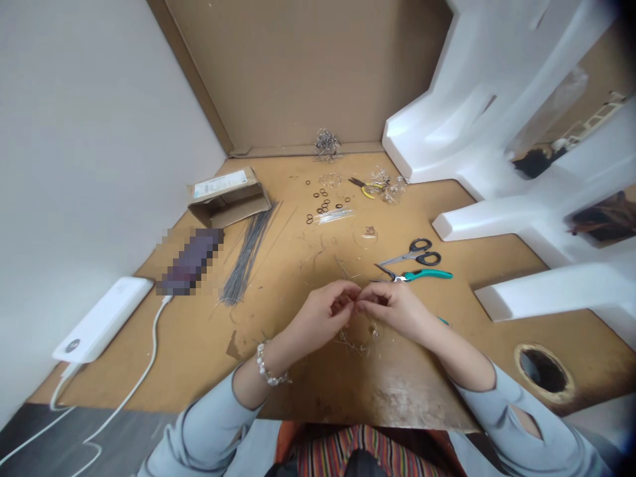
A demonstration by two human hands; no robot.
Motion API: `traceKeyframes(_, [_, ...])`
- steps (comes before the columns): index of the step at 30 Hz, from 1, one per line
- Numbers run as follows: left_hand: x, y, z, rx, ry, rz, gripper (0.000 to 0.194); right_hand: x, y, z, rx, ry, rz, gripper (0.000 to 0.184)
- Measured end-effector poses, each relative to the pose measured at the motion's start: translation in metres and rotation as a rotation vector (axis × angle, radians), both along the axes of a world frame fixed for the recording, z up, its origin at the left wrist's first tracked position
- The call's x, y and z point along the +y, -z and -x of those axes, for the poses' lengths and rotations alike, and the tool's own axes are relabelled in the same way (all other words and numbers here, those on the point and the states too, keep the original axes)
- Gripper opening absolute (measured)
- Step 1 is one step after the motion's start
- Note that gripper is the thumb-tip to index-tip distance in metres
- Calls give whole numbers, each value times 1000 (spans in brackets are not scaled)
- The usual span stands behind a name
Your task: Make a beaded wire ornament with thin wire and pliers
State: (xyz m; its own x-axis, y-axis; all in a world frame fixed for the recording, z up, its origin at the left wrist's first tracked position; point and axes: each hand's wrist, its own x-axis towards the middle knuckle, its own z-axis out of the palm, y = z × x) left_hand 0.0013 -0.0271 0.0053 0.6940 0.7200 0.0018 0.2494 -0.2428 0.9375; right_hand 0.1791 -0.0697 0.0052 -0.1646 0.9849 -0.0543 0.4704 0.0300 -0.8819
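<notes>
My left hand (332,306) and my right hand (390,306) meet over the front middle of the table, fingertips pinched together. What sits between them is too small to make out. Tangled thin wire (355,341) lies just under the hands, and more fine wire (342,265) is scattered beyond them. Close to the right hand are green-handled pliers (427,273), their jaws near its knuckles. Black-handled scissors (417,253) rest right behind those pliers. A sliver of another green tool shows by the right wrist, mostly hidden.
At left are a bundle of grey wires (248,255), a cardboard box (231,202), a blurred-out phone-like object (193,260) and a white power bank (104,319) with cables. Farther back lie dark rings (324,207), yellow-handled pliers (368,191) and wire heaps (326,144). A white slotted panel (527,295) borders the right, near a round hole (544,372).
</notes>
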Motion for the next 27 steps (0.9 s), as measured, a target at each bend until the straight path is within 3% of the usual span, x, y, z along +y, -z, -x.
traceKeyframes(5, [3,1,1,8,16,46,17,1,2,2,-26,10,-150,13])
traceKeyframes(8, [4,4,2,30,-47,45,10,3,2,-1,-40,104,-176,13])
traceKeyframes(13, [8,10,3,67,-150,34,9,3,-1,-11,-64,316,26,40])
traceKeyframes(18, [12,15,4,14,-254,54,8,0,5,-9,-34,215,217,56])
traceKeyframes(23, [14,17,4,-10,-291,107,7,2,9,-4,48,84,299,23])
traceKeyframes(27, [15,20,3,-51,-287,178,7,6,6,-7,152,127,375,25])
